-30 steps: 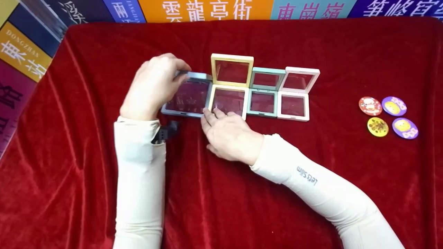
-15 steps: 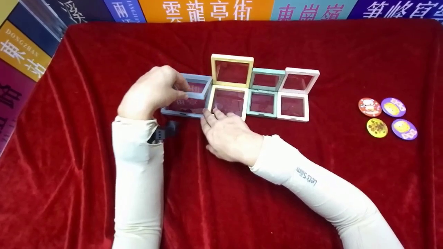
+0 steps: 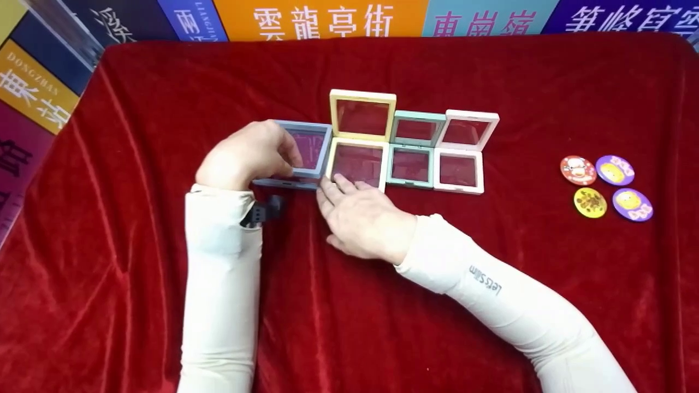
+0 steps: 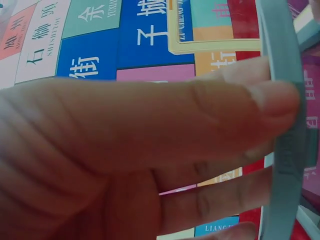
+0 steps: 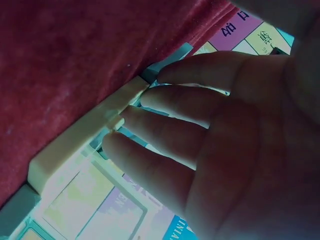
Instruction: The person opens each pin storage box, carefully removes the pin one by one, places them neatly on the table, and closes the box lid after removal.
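Observation:
My left hand (image 3: 248,155) pinches the blue-grey lid (image 3: 324,150) of a hinged display frame, which leans low over its base (image 3: 286,185). In the left wrist view, the thumb (image 4: 277,100) presses the lid's edge (image 4: 286,200) with fingers behind it. My right hand (image 3: 371,221) lies palm down with straight fingers on the front of the yellow frame's base (image 3: 387,164). Seen from the right wrist, its fingertips touch the yellow front edge (image 5: 80,137). The yellow lid (image 3: 363,95) stands raised, as do the lids of the green frame (image 3: 419,115) and the pale pink frame (image 3: 473,114).
On the right lie a red badge (image 3: 578,170), a yellow badge (image 3: 590,203) and two purple badges (image 3: 615,170). Red velvet cloth (image 3: 349,316) covers the table. Printed colour panels (image 3: 327,19) line its back and left. A black device (image 3: 265,212) sits at the left cuff.
My left hand has brought the blue-grey lid forward and down from upright towards its base. The right hand keeps its place on the yellow frame. The head view has shifted slightly.

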Tool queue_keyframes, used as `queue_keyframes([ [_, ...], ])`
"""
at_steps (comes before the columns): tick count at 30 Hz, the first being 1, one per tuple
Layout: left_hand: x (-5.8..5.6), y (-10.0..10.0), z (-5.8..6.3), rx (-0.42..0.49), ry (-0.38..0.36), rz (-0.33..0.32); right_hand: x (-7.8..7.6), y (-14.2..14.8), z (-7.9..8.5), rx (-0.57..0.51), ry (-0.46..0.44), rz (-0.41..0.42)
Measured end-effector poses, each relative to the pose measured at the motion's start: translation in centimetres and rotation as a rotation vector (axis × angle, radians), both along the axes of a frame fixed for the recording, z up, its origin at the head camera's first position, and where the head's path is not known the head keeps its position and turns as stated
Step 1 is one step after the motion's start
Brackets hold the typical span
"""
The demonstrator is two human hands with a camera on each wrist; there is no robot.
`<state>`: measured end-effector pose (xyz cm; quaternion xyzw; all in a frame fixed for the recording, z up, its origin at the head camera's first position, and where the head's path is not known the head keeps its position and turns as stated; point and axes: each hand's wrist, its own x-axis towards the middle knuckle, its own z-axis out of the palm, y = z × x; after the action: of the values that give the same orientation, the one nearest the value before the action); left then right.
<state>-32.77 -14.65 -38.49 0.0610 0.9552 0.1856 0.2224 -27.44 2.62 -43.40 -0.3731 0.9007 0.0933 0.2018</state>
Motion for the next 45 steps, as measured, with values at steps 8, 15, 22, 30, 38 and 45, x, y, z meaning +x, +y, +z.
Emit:
queue_keyframes([
  [8,-0.2,0.1,-0.4,-0.015,-0.029,0.003,0.8,0.7,1.9,0.050,-0.049,0.010],
  [15,-0.3,0.2,-1.0,-0.034,-0.039,-0.014,0.6,1.2,2.9,-0.034,0.027,-0.002],
  [22,-0.4,0.4,-1.3,-0.049,-0.073,-0.008,0.0,0.9,1.8,-0.106,0.011,-0.006],
  [30,-0.5,0.7,-1.3,-0.071,-0.083,-0.005,-0.3,0.8,1.0,-0.091,-0.016,0.001],
  [38,-0.6,0.7,-1.8,-0.055,-0.087,0.001,-0.2,0.6,0.7,-0.075,-0.016,-0.001],
  [45,-0.7,0.6,-1.8,-0.047,-0.110,-0.001,-0.5,0.9,1.0,-0.068,-0.045,0.012],
])
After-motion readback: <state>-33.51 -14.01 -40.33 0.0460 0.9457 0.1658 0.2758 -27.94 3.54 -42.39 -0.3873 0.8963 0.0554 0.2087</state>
